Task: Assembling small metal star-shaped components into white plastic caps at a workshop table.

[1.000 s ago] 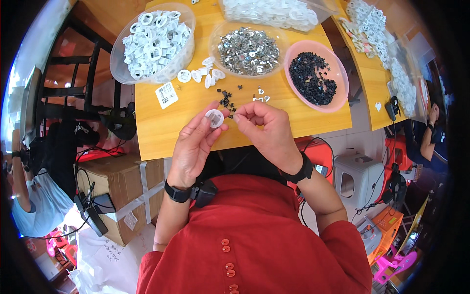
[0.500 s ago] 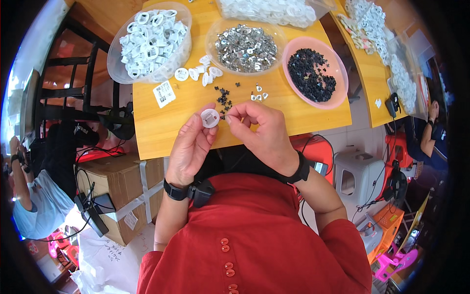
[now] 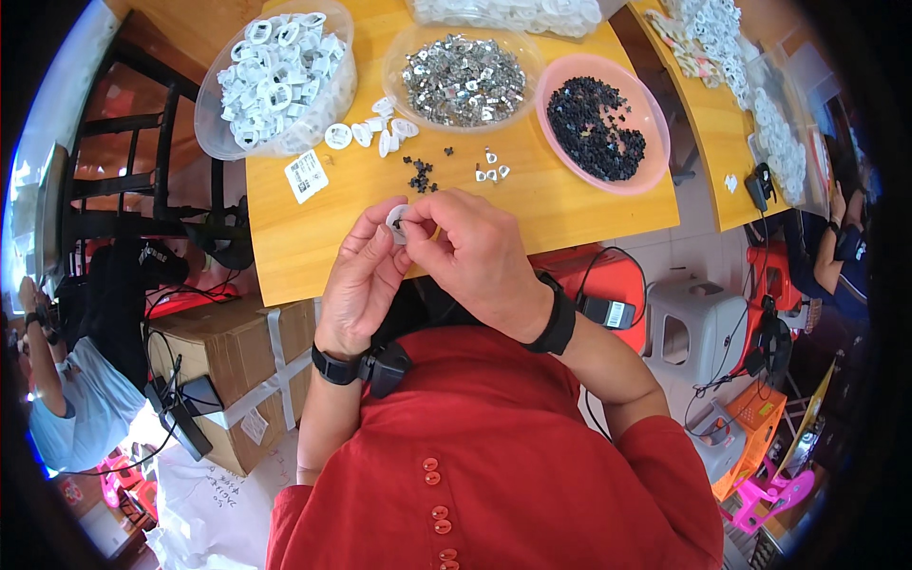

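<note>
White disc (image 3: 393,218): left of the pink bowl (image 3: 657,133), on its near side, rim pinched between left hand's (image 3: 362,271) thumb and fingers. Right hand (image 3: 475,249): thumb and index pressed together at the disc's face; cannot tell what they grip. Judgement: brace disc firmly, keep face toward right fingertips, push squarely, avoid tilting.

Bright light, white glare along left rim, fisheye bending (corners black), tabletop (image 3: 570,211) well lit.
</note>
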Action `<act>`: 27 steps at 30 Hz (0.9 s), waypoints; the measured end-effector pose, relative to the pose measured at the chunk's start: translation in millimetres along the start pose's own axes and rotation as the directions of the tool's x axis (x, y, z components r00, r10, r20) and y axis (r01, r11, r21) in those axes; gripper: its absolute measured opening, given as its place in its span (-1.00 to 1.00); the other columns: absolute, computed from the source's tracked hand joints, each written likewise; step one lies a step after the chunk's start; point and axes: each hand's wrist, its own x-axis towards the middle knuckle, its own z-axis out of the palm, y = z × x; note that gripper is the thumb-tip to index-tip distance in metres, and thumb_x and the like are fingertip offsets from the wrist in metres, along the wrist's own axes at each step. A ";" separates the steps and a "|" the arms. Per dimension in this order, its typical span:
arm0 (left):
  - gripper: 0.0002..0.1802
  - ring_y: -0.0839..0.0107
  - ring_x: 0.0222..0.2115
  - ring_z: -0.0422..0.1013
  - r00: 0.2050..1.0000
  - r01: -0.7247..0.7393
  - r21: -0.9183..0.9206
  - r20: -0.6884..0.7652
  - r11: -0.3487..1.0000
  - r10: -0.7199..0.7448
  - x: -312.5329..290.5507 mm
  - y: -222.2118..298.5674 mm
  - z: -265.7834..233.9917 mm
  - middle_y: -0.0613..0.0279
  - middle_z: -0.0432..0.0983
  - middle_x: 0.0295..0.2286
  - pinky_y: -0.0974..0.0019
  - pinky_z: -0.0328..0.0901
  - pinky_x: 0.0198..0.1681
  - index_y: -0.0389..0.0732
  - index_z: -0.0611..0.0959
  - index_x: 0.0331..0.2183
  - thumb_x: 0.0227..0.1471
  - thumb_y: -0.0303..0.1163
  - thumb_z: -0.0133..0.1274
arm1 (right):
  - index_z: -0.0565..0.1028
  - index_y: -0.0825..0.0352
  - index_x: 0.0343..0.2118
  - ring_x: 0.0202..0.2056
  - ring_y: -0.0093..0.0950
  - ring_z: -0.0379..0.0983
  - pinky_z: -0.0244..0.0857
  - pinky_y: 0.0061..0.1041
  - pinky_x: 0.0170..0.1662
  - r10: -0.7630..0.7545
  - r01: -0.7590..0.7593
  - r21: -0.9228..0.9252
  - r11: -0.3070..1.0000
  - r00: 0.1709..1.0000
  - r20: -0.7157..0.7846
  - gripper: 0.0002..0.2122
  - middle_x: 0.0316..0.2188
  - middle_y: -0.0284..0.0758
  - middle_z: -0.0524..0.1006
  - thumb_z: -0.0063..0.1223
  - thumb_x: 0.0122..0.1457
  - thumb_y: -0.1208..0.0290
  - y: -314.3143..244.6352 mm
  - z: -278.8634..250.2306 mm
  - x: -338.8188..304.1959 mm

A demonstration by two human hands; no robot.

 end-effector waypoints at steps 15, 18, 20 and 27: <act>-0.71 0.51 -0.22 0.40 0.994 -0.099 0.152 -0.034 0.983 0.105 -3.0 -4.6 0.6 0.27 0.47 -0.24 0.41 0.32 -0.14 -0.24 0.49 -0.10 0.09 -0.52 0.02 | 0.39 0.36 -0.44 -0.46 -0.18 0.42 0.31 -0.30 -0.44 -0.049 0.046 0.055 0.997 0.996 0.068 -0.94 -0.51 -0.18 0.43 0.02 0.03 0.55 -0.5 -3.4 -2.8; -0.69 0.43 -0.13 0.39 0.989 -0.144 0.214 0.018 0.966 0.143 -4.0 -3.3 -3.0 0.23 0.45 -0.17 0.32 0.31 -0.02 -0.25 0.46 -0.07 0.11 -0.45 0.01 | 0.39 0.36 -0.42 -0.47 -0.18 0.42 0.31 -0.30 -0.45 -0.095 0.093 0.069 0.993 0.995 0.031 -0.93 -0.50 -0.18 0.43 0.02 0.03 0.57 -1.9 -1.7 -3.7; -0.70 0.45 -0.15 0.39 0.990 -0.139 0.217 0.012 0.966 0.140 -4.9 -3.7 -3.0 0.24 0.45 -0.17 0.35 0.31 -0.04 -0.26 0.47 -0.08 0.10 -0.47 0.02 | 0.39 0.36 -0.41 -0.47 -0.19 0.42 0.31 -0.31 -0.45 -0.054 0.052 0.053 0.997 0.997 0.053 -0.92 -0.51 -0.18 0.43 0.03 0.02 0.57 -2.2 -1.6 -5.1; -0.71 0.57 -0.36 0.41 0.983 -0.155 0.269 -0.050 0.951 0.175 -6.9 -0.3 12.9 0.28 0.50 -0.33 0.48 0.35 -0.29 -0.28 0.54 -0.16 0.01 -0.62 0.07 | 0.43 0.39 -0.40 -0.54 -0.51 0.51 0.34 -0.60 -0.52 -0.017 0.011 0.099 0.995 0.998 0.056 -0.93 -0.52 -0.29 0.47 0.07 0.06 0.61 2.9 -0.3 -12.3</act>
